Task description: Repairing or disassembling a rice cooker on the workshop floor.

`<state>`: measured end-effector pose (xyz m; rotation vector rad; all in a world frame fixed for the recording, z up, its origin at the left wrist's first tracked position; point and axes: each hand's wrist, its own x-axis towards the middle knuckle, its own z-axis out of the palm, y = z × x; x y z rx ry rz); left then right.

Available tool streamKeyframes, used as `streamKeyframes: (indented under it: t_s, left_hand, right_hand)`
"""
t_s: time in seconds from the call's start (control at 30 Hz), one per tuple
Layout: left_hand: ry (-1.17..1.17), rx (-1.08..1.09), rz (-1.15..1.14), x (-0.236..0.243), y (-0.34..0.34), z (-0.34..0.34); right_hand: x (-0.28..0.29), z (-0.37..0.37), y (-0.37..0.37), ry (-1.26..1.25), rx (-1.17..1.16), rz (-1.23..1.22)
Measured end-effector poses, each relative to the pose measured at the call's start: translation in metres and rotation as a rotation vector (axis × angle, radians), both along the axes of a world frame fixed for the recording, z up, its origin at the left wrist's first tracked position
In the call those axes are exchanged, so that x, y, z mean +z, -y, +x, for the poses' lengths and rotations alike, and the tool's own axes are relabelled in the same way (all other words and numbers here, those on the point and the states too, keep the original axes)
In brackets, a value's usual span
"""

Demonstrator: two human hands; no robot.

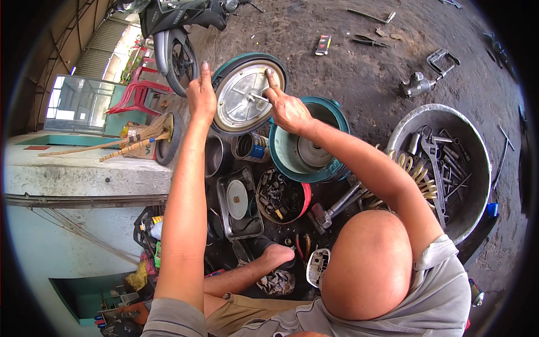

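Observation:
My left hand (pixel 201 98) grips the left edge of a round lid (pixel 236 109), thumb up along the rim. The lid has a silvery metal inner plate, a dark rubber ring and a teal outside, and is held tilted with its inner face toward me. In my right hand (pixel 289 112) is a thin metal rod (pixel 259 98), its tip near the middle of the plate. The index finger of that hand stretches onto the plate's upper right. Below and to the right stands a round teal pot (pixel 279 147) with a metal disc inside. My left fingertips are hidden behind the lid.
A large grey basin (pixel 484 146) at right holds wrenches and springs. Nearer stand a metal pot (pixel 216 154), a tin can (pixel 255 149), a tray (pixel 247 227) and a red-rimmed tub (pixel 307 196) of small parts. A hammer (pixel 337 210), pliers (pixel 368 41) and a motorbike (pixel 178 53) surround them.

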<state>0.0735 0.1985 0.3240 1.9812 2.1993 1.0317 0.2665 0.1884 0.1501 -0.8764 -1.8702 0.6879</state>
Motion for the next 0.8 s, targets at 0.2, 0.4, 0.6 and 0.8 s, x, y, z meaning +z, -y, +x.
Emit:
streamKeyframes:
  t_s: [0.2, 0.4, 0.6, 0.8]
  left_hand:
    - [0.024, -0.028, 0.004, -0.003, -0.004, -0.005]
    - [0.087, -0.138, -0.011, 0.000, 0.001, -0.004]
    - [0.372, -0.207, 0.069, -0.003, 0.024, -0.012]
    - [0.219, -0.006, 0.369, -0.033, 0.138, 0.032]
  right_hand:
    - [-0.007, 0.016, -0.006, 0.373, 0.045, 0.056]
    - [-0.014, 0.031, 0.005, 0.413, 0.073, -0.027]
    - [-0.017, 0.063, 0.027, 0.102, -0.195, -0.252]
    - [-0.017, 0.158, 0.062, -0.270, -0.353, -0.365]
